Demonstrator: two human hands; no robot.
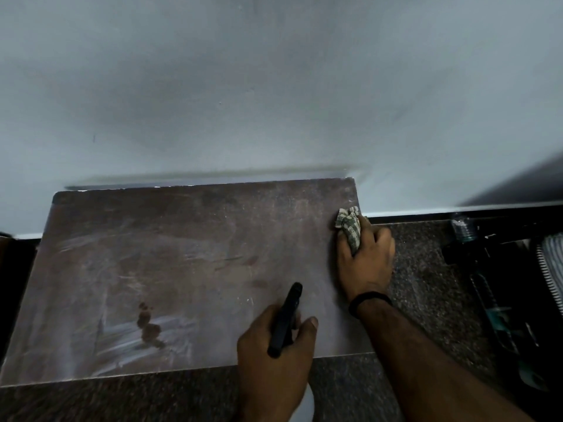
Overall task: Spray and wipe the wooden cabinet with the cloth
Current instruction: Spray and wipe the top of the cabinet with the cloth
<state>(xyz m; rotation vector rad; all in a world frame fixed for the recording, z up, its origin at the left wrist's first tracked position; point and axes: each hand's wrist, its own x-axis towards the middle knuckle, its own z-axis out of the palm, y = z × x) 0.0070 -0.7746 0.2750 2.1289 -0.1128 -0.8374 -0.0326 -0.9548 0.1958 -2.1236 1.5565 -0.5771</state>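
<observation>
The brown wooden cabinet top fills the middle of the view, dusty, with pale wipe streaks and a dark stain near its front left. My right hand presses a crumpled checked cloth against the cabinet's far right edge. My left hand is over the front edge, closed around the black spray head of a spray bottle whose nozzle points away from me. The bottle's body is hidden below my hand.
A pale grey wall rises right behind the cabinet. Speckled granite floor lies to the right and in front. Dark objects and a clear plastic bottle sit at the far right by the wall.
</observation>
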